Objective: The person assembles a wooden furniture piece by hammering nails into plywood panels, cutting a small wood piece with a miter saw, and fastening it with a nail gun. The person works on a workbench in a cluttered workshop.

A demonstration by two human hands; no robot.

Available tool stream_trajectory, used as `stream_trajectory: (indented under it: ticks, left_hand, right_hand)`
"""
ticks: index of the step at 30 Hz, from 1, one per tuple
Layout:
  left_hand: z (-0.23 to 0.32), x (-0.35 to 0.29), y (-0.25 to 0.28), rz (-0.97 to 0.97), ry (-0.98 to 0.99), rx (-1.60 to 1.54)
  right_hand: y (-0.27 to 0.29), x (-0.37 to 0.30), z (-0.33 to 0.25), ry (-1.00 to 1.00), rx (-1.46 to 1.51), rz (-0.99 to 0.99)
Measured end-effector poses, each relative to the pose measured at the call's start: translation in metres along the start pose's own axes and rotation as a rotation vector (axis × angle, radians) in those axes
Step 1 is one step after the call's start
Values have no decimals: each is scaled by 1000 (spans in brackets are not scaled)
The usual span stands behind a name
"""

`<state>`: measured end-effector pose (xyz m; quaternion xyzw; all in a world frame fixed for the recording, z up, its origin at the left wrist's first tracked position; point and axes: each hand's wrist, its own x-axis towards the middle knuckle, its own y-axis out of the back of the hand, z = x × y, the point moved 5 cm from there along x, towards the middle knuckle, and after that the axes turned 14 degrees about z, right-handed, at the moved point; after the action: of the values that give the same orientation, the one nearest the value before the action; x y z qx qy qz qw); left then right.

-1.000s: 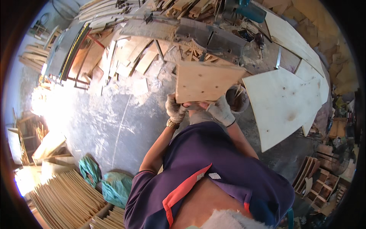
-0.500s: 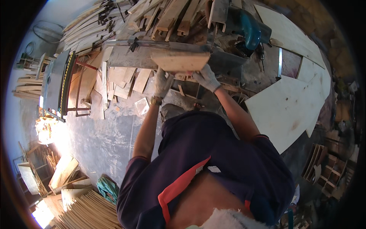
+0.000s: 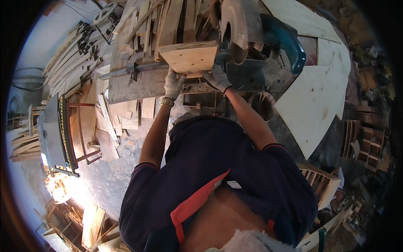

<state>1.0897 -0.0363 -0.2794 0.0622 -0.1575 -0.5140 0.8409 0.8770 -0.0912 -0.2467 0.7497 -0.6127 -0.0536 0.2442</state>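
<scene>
A small stack of plywood boards (image 3: pixel 188 57) is held up between my two gloved hands, its broad, pale face showing and layered edges along the far side. My left hand (image 3: pixel 173 84) is closed around the near left corner, and a watch sits at that wrist. At the near right corner, my right hand (image 3: pixel 217 78) grips the same stack. Just right of the boards stands a chop saw with a round blade and metal guard (image 3: pixel 236 25); its teal body (image 3: pixel 294 50) reaches to the right. Parts of the fingers under the boards are hidden.
A long metal fence (image 3: pixel 145 70) runs left along the saw bench. Wood strips (image 3: pixel 170 25) pile up behind it. Large plywood sheets (image 3: pixel 312 101) lie to the right. Offcuts (image 3: pixel 132 115) cover the floor at left, near a dark-topped table (image 3: pixel 52 130). A wooden rack (image 3: pixel 321 185) stands at lower right.
The view has shifted, bringing the saw blade and guard more into sight. The plywood stack is tilted differently and stands nearer the blade, with both hands still on it.
</scene>
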Motion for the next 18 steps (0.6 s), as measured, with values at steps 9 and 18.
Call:
stream_trajectory:
  ticks: [9, 18]
  left_hand:
    - [30, -22, 30, -437, -367, 254]
    - [61, -16, 34, -179, -237, 119]
  right_hand:
    - [21, -99, -18, -37, -262, 12]
    - [-8, -195, 32, -809, 615, 433]
